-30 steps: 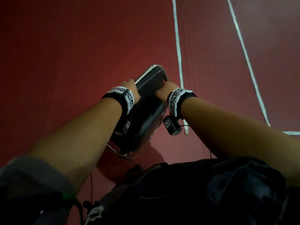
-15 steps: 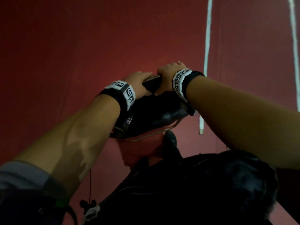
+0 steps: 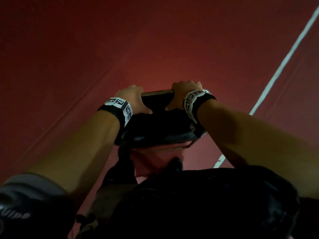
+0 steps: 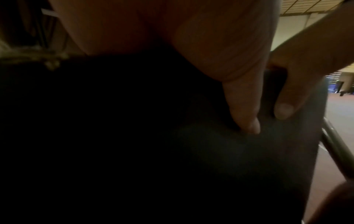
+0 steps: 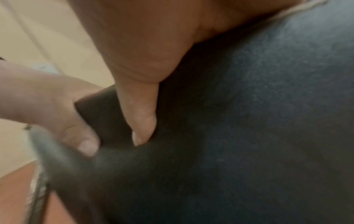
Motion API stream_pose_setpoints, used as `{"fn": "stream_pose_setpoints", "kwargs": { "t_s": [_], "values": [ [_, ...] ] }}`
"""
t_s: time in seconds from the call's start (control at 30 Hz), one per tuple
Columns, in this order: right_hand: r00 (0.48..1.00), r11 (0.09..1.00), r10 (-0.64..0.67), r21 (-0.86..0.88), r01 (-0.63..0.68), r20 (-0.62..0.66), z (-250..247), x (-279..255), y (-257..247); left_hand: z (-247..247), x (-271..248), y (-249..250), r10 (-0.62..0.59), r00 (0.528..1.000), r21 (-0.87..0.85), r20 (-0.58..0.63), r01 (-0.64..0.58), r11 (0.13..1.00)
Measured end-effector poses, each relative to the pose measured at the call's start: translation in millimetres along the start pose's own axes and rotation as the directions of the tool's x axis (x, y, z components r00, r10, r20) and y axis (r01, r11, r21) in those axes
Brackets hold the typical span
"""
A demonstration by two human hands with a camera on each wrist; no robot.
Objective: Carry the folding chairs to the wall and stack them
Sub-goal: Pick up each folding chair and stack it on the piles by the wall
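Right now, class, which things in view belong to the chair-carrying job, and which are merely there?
Belongs to the job:
- folding chair, black with a metal frame
- left hand, gripping its top edge
- right hand, gripping the same edge

Merely there:
- red floor
- white floor line
- marker wristbands

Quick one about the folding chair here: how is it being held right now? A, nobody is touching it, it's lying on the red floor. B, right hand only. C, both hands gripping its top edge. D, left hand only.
C: the left hand and the right hand each curl over the top edge of the folded chair, thumbs pressed on its black panel, above the red floor.
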State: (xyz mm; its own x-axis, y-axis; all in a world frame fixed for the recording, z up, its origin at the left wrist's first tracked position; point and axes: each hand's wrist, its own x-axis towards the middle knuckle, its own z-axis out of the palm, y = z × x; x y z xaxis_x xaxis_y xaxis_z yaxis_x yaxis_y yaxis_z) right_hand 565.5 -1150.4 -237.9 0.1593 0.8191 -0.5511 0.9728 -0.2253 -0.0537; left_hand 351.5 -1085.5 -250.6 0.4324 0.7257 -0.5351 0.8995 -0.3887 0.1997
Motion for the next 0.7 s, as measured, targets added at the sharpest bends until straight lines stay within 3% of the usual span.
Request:
{"fn": "stream_pose_setpoints", "kwargs": {
  "t_s": [0.23,0.5,0.7],
  "values": [
    [0.993,0.983,-0.106,-0.146,0.112,0.048,-52,65,-89,-8,9,-100,-0.102,0.994,-0.196,-0.030,0.095,0.976],
    [0.978,0.946,-0.203,-0.251,0.207,0.042,-90,163,-264,-31,40,-263,-0.249,0.969,-0.390,-0.004,0.227,0.892],
    [0.954,0.898,-0.292,-0.324,0.299,0.070,-122,207,-390,-63,31,-376,-0.349,0.937,-0.427,0.008,0.319,0.846]
  ]
}}
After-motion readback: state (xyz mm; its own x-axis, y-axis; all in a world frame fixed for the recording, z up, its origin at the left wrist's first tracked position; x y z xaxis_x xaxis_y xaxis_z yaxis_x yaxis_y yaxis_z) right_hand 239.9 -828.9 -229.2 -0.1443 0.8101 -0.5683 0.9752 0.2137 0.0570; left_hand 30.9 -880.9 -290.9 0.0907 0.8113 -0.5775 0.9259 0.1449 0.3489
